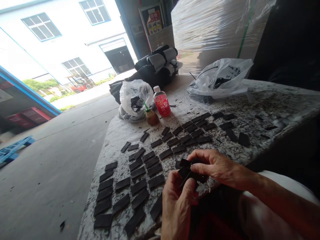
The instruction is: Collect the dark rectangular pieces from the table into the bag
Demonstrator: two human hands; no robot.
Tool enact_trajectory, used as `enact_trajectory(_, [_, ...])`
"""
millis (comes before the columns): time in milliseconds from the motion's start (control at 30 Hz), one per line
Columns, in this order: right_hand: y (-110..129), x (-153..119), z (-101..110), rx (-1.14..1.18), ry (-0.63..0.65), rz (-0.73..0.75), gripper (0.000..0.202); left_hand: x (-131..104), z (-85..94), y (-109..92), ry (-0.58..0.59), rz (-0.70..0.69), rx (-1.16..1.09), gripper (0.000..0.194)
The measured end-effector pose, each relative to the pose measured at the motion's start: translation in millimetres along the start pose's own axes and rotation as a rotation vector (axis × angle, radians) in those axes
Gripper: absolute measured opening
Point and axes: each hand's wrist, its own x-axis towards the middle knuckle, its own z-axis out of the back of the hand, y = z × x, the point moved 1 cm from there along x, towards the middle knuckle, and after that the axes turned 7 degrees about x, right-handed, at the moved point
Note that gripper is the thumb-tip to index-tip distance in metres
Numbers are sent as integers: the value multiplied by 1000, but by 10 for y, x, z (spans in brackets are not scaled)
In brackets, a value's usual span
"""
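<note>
red bottle (pixel 162 104) label and wall poster (pixel 154 20): characters too blurred.

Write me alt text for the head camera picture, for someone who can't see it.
Two hands, the left hand and the right hand, hold a small stack of black rectangular pieces over a speckled table. Rows of similar black pieces lie spread on it, with a red-labelled bottle and plastic bags behind.
</note>
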Motion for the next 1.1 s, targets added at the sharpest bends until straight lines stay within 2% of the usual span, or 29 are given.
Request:
enact_trajectory(133, [44,-23,-52,-34,-10,-8,31,7,-37,6,-56,52,-114,27])
enact_trajectory(267, [48,-24,-154,-73,-7,-13,39,13,-73,43,-95,56,-136,28])
enact_trajectory(433, [35,30,-223,-255,-97,58,32,-2,-81,106,-178,-25,-57,23])
enact_trajectory(533, [27,51,-220,-242,-120,81,32,2,-50,96,-212,-95,-45,21])
enact_trajectory(667, [32,6,-207,-162,-128,15,42,-13,-34,83,-240,-103,-180,32])
enact_trajectory(733, [53,-34,-226,-149,-86,36,41,-51,-75,95,-199,-88,-363,37])
enact_trajectory(800, [81,-64,-272,-184,-18,113,36,-97,-140,109,-114,-57,-713,39])
enact_trajectory(867, [110,-75,-344,-284,47,209,32,-126,-191,102,-49,-31,-1084,31])
enact_trajectory(933, [146,-67,-436,-431,107,319,31,-120,-194,68,-96,45,-1332,20])
enact_trajectory(1033, [237,-35,-573,-664,151,428,39,-56,-124,-10,-225,265,-1485,30])
enact_trajectory(1100, [323,-5,-619,-810,157,479,41,-18,-64,-53,-248,368,-1510,35])
